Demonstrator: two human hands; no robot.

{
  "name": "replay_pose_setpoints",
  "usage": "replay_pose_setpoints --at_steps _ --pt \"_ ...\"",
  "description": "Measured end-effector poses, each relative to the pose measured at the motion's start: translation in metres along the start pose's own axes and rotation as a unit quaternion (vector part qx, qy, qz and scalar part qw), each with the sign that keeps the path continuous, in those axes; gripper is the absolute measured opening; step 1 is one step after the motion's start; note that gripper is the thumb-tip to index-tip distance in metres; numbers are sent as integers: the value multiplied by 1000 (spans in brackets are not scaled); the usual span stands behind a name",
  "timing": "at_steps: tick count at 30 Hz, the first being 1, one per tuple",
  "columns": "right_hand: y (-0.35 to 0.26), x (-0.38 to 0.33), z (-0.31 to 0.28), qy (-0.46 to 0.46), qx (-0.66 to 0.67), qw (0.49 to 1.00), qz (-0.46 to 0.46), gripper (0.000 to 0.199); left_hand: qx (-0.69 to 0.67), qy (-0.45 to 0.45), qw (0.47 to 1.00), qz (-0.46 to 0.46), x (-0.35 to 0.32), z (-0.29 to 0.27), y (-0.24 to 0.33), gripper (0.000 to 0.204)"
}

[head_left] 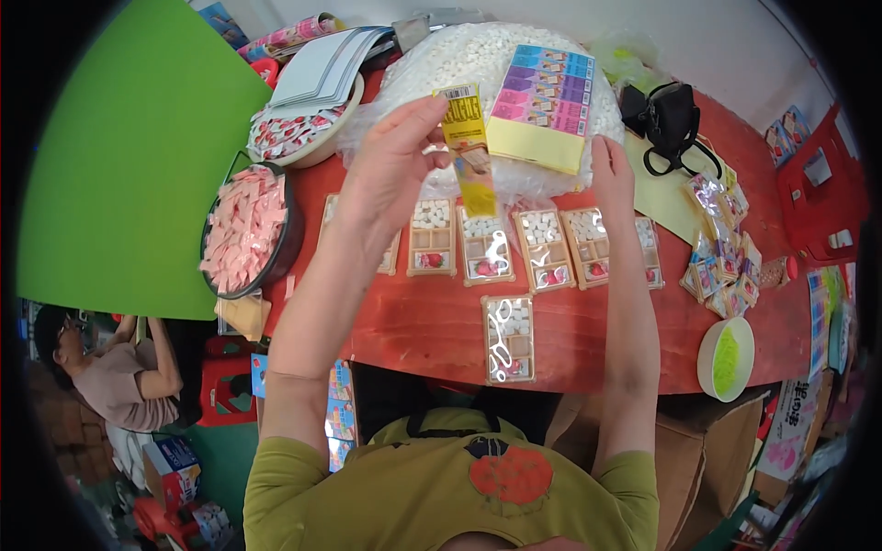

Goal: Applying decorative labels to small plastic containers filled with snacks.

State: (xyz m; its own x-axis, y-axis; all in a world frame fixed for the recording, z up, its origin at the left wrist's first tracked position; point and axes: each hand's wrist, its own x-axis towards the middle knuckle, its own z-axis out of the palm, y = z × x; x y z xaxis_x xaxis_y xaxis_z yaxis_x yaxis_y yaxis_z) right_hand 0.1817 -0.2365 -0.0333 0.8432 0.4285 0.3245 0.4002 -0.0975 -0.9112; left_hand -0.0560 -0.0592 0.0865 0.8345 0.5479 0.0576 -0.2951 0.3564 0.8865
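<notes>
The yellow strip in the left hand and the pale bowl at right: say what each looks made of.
Yellow strip: coated paper or thin plastic, apparently semi-gloss, judging by its flat printed face. Pale bowl: probably smooth plastic, given its thin rim; maybe ceramic.

Red tabletop [413, 321]; pale wall [712, 55] behind. Large green panel [138, 165] at left, red plastic seat [813, 207] far right.

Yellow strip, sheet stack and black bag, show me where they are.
Yellow strip [470, 151], head view: its printed middle.
Sheet stack [544, 106], head view: its printed top sheet.
Black bag [672, 118], head view: its body.
</notes>
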Motion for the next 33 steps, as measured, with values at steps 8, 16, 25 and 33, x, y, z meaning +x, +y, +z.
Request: replay_pose_setpoints --at_steps 8,16,25,33 --pt "-65 -176 2 -257 364 887 118 46 -280 66 954 -88 -66 -1 -50 35" --pt "-58 -239 -11 -59 307 934 172 17 -237 160 952 -106 -136 -16 -107 20" --pt "-80 -277 -55 -88 129 970 185 16 -77 207 962 -160 -215 -11 -137 18" --pt "-92 -281 -74 -60 87 988 111 20 -47 208 959 -184 -221 -6 -139 13"
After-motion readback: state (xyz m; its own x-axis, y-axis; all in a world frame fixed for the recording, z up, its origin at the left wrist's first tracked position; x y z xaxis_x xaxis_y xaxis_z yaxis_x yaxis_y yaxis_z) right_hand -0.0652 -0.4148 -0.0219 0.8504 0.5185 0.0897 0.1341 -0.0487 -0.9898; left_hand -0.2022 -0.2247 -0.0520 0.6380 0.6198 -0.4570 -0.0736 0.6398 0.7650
